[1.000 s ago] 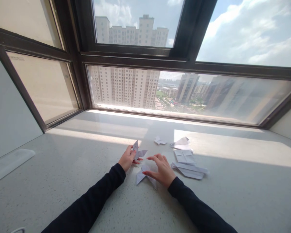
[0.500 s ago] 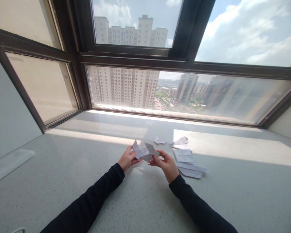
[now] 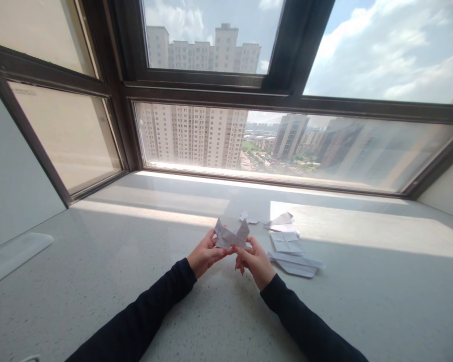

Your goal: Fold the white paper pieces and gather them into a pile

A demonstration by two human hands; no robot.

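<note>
My left hand [image 3: 205, 255] and my right hand [image 3: 254, 260] meet above the pale stone sill, both pinching folded white paper pieces [image 3: 232, 235] held together in a V shape with two points sticking up. Both arms wear dark sleeves. Whether the two paper pieces are joined I cannot tell. Just right of my right hand lies a stack of folded paper strips [image 3: 296, 265] and a creased square sheet [image 3: 286, 243].
More folded paper [image 3: 282, 221] and a small scrap [image 3: 248, 218] lie further back on the sill [image 3: 136, 261]. A large dark-framed window [image 3: 287, 93] runs behind. A pale flat object [image 3: 11, 251] lies at the left edge.
My right hand lifted a folded piece off the sill and brought it to the piece in my left hand. Both hands now hold the paper together, closer and higher.
</note>
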